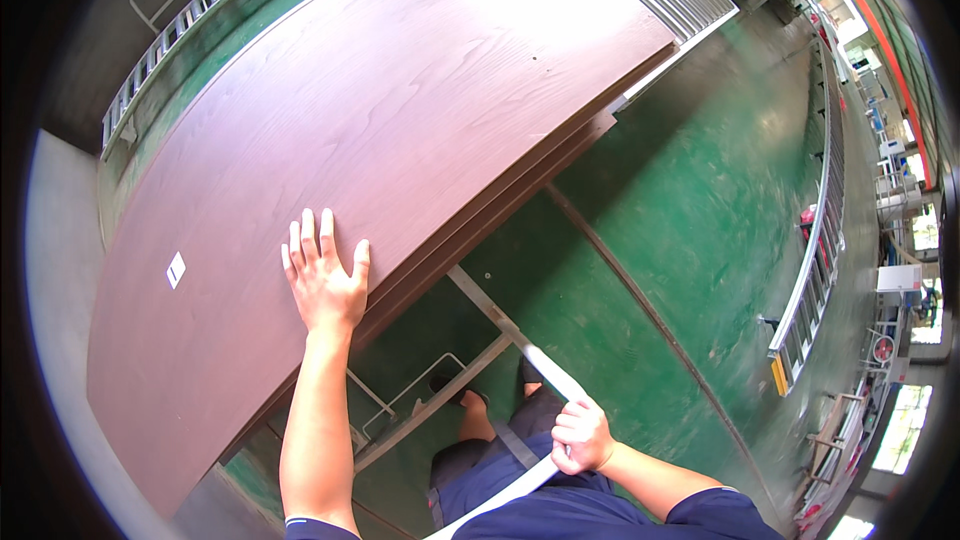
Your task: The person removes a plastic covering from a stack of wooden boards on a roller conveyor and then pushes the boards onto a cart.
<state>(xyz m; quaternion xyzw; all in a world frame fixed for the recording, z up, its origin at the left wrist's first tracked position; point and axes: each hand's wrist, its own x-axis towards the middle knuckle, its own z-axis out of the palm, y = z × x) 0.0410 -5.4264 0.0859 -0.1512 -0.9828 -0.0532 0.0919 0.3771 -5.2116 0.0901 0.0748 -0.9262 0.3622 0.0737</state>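
My left hand (325,275) lies flat on a large brown wood-grain panel (330,130), palm down with the fingers spread, close to its near edge. Other brown panels (480,215) are layered beneath it, their edges showing. A small white label (176,270) is stuck on the top panel, left of my left hand. Near my body, my right hand (582,435) is closed around a pale bar (555,375) that looks like part of a metal frame. Below the panels, more grey frame bars (440,400) show beside my legs.
Roller conveyors stand past the panel's far right end (680,0), along the far left (190,25) and at the right (820,240). A dark channel (650,310) crosses the green floor (720,200). Machines and a white box (898,278) line the right side.
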